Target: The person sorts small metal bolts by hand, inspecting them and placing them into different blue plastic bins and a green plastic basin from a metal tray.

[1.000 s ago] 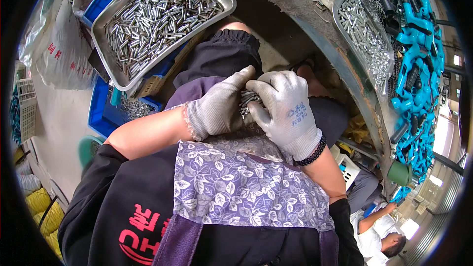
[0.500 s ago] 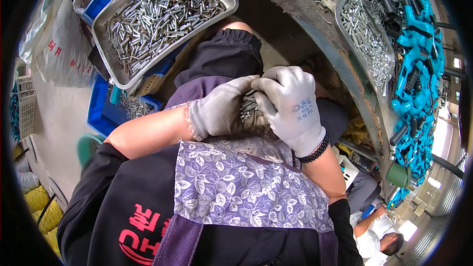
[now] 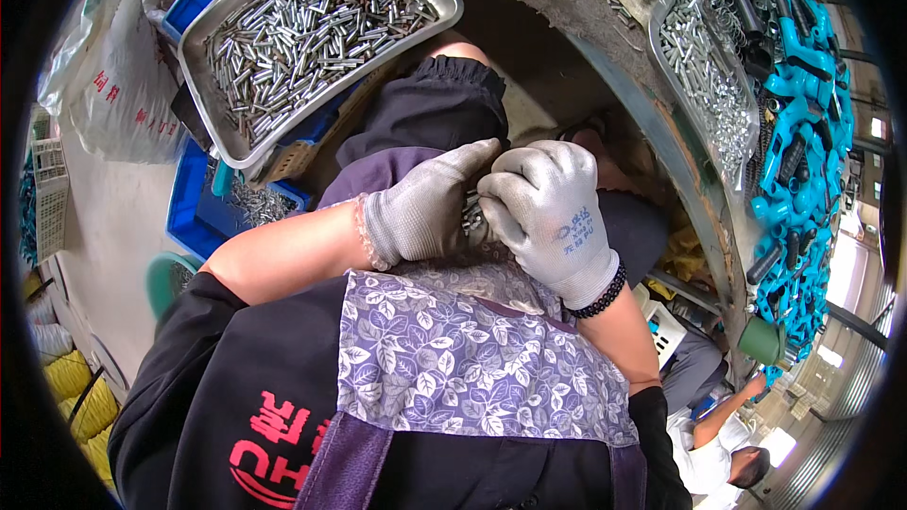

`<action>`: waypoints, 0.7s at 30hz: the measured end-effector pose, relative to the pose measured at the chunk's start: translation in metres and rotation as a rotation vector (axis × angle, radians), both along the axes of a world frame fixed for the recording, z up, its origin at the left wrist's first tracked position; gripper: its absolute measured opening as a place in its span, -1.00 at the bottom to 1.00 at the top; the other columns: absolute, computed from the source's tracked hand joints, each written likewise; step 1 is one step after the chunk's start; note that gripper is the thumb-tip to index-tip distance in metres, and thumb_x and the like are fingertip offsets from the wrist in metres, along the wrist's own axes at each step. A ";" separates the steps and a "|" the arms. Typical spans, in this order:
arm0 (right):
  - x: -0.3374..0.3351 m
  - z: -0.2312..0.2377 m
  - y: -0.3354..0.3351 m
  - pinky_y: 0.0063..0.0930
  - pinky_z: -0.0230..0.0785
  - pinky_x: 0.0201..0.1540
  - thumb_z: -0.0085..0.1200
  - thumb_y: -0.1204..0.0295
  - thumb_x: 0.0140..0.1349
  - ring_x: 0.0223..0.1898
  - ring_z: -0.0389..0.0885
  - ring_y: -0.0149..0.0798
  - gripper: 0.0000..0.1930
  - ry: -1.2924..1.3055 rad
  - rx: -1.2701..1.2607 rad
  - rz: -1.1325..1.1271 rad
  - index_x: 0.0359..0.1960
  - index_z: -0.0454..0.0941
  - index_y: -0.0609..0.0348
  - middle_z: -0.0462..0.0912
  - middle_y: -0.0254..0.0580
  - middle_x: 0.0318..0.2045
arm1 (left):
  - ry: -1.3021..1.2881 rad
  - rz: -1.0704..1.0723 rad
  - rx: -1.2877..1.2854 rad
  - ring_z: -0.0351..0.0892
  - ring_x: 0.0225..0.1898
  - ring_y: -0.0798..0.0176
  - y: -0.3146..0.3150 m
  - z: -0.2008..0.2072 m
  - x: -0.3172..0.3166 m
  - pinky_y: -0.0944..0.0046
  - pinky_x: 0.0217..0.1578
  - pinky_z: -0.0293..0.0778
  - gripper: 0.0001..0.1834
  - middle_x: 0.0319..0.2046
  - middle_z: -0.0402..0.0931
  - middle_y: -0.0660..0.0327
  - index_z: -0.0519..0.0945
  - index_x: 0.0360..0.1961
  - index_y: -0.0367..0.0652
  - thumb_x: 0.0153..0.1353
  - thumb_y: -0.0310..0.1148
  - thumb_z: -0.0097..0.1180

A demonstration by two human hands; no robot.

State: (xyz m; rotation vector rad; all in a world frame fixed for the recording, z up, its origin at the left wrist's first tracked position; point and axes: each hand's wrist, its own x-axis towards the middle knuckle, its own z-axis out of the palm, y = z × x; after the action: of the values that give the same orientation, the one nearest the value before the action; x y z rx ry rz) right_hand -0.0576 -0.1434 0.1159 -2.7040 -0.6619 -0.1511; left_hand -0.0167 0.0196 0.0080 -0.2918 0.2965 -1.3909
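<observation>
My left hand (image 3: pixel 420 206), in a grey-coated work glove, is cupped over my lap around several short metal pins (image 3: pixel 474 214), only partly visible between the two hands. Against its fingers works my right hand (image 3: pixel 548 212), gloved the same way, with its fingers curled together over the pins. Whatever the right fingertips pinch is hidden behind the glove. Beyond my hands, at the upper left, a metal tray (image 3: pixel 452 14) holds a heap of similar metal pins.
On the right, a curved workbench (image 3: pixel 652 113) carries a clear tray (image 3: pixel 751 123) of small metal parts and a pile of turquoise tools (image 3: pixel 803 151). At left stand a blue bin (image 3: pixel 184 212) and a white sack (image 3: pixel 123 94). A co-worker (image 3: pixel 709 453) sits at lower right.
My right hand has shifted slightly left and down, its fingers curling more tightly over the pins, which are now more covered. The co-worker's arm has moved toward the bench.
</observation>
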 end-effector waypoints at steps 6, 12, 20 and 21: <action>-0.002 0.000 0.000 -0.10 0.35 0.08 0.24 0.33 0.10 -0.07 0.58 -0.14 -0.81 -0.045 -0.101 0.024 -0.24 0.67 0.01 0.61 -0.33 -0.22 | -0.016 -0.027 0.074 0.69 0.01 0.06 -0.003 0.004 -0.002 -0.04 0.13 0.59 -0.35 0.01 0.65 0.05 0.48 0.20 -0.13 0.49 0.23 -0.13; 0.001 -0.003 0.003 -0.12 0.35 0.08 0.23 0.34 0.06 -0.10 0.58 -0.15 -0.83 -0.039 -0.139 -0.001 -0.29 0.64 0.02 0.62 -0.33 -0.24 | -0.154 -0.047 0.139 0.69 0.03 0.05 -0.006 0.009 -0.002 -0.05 0.15 0.58 -0.29 0.03 0.65 0.04 0.48 0.21 -0.14 0.46 0.30 -0.14; 0.001 -0.008 -0.012 -0.11 0.32 -0.01 0.29 0.38 0.00 -0.13 0.58 -0.11 -0.80 -0.038 0.132 -0.053 -0.30 0.65 0.00 0.64 -0.34 -0.26 | -0.091 0.011 0.000 0.70 0.02 0.11 -0.005 0.016 -0.002 0.03 0.14 0.61 -0.36 0.01 0.65 0.07 0.53 0.16 -0.14 0.49 0.23 -0.14; 0.000 -0.008 -0.015 -0.12 0.31 -0.03 0.31 0.39 -0.01 -0.14 0.58 -0.10 -0.79 -0.068 0.191 -0.075 -0.29 0.66 -0.01 0.65 -0.34 -0.26 | -0.122 0.016 0.083 0.70 0.01 0.13 -0.004 0.020 -0.002 0.06 0.13 0.62 -0.38 0.00 0.65 0.09 0.53 0.16 -0.15 0.51 0.20 -0.14</action>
State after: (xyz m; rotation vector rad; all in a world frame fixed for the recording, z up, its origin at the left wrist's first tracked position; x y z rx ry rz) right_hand -0.0581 -0.1584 0.1082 -2.5498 -0.5361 -0.3098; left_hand -0.0190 0.0152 0.0278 -0.1395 0.2496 -1.3703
